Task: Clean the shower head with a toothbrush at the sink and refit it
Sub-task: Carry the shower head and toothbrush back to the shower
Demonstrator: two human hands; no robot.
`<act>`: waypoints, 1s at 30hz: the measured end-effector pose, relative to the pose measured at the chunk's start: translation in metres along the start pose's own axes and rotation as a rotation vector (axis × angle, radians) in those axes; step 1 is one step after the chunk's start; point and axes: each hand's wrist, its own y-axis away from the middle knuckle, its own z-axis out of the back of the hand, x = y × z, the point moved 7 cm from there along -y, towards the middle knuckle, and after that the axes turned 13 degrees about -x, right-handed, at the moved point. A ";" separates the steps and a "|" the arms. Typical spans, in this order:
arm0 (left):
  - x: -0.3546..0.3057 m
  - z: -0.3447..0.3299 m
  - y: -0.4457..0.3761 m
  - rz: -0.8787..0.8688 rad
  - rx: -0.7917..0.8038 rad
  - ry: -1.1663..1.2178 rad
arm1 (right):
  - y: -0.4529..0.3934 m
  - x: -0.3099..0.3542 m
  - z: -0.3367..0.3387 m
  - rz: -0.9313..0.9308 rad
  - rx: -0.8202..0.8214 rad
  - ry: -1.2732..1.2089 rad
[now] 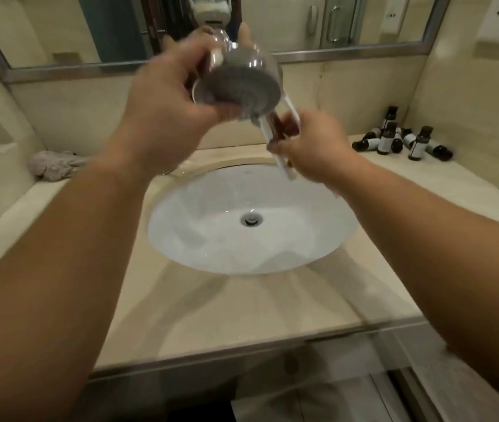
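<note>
Above the sink [181, 205], at 12 o'clock, the left hand [163, 108] grips the head [243, 83], face toward the camera. The right hand [312, 144], at 4 o'clock of it, pinches the toothbrush [281, 166]. Scrubbing seems in hand; next, steady strokes across the face.

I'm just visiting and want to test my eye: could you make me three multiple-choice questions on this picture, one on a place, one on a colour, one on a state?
1. Where do the small dark bottles stand?
A. in the sink
B. on the counter at the right
C. on the floor

2. What colour is the sink basin?
A. white
B. black
C. green

3. What is the left hand doing?
A. hanging idle
B. pressing the counter
C. holding the shower head

Key: 1 B, they cluster by the right wall; 2 A, the bowl is white; 3 C, its fingers wrap the head.
</note>
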 end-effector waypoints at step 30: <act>0.111 -0.045 0.071 0.819 -0.027 0.303 | 0.035 -0.062 -0.019 -0.058 0.169 0.312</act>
